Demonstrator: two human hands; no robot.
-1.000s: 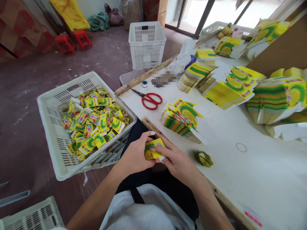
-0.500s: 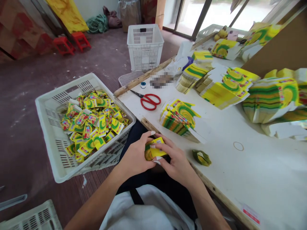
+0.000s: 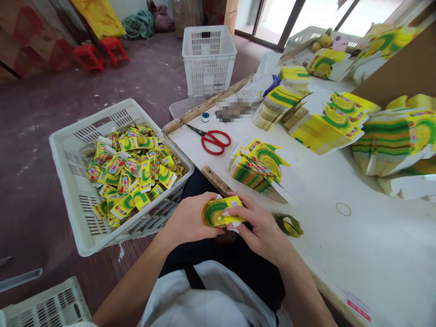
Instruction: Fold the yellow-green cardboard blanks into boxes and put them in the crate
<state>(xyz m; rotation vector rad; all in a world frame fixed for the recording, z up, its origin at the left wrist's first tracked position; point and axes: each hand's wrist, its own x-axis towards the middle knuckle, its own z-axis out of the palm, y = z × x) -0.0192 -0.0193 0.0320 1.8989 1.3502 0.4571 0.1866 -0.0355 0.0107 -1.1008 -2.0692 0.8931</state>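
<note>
Scissors (image 3: 205, 135) + ctn stack (image 3: 257, 169) on tbl (image 3: 327, 254), beyond held box (image 3: 217, 213).

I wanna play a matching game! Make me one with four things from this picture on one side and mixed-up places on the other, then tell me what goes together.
Things:
1. Yellow-and-green box
2. Scissors
3. Heap of small packs
4. Two little stools

Places:
A. Inside a white crate with slotted walls
B. On the floor, near a hanging yellow sheet
C. Held between the left hand and the right hand
D. Lying on the white table, near a small spool

Right pairs: 1-C, 2-D, 3-A, 4-B
</note>
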